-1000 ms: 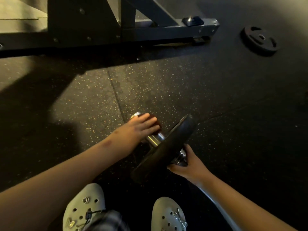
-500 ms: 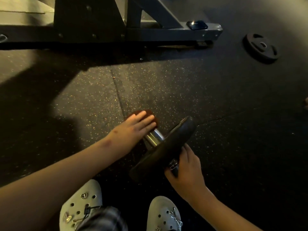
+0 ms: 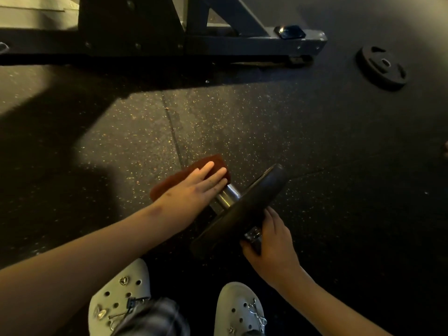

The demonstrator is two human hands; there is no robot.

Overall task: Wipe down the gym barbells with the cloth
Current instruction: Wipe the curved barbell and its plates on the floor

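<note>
A short barbell lies on the dark rubber floor with a black weight plate [image 3: 244, 209] on its chrome sleeve [image 3: 228, 196]. A reddish-brown cloth [image 3: 194, 169] is draped over the sleeve's far end. My left hand [image 3: 196, 187] presses flat on the cloth with straight fingers. My right hand [image 3: 271, 243] grips the bar's knurled part [image 3: 252, 235] just on the near side of the plate. The rest of the bar is hidden under that hand.
A dark steel machine frame [image 3: 242, 42] runs across the far floor. A loose black weight plate [image 3: 381, 67] lies flat at the upper right. My two white clogs [image 3: 121, 294] stand at the bottom edge, close to the plate.
The cloth has spread out further over the sleeve end under my left hand, hiding the chrome tip. My right hand shifted from beside the plate to wrapping the bar.
</note>
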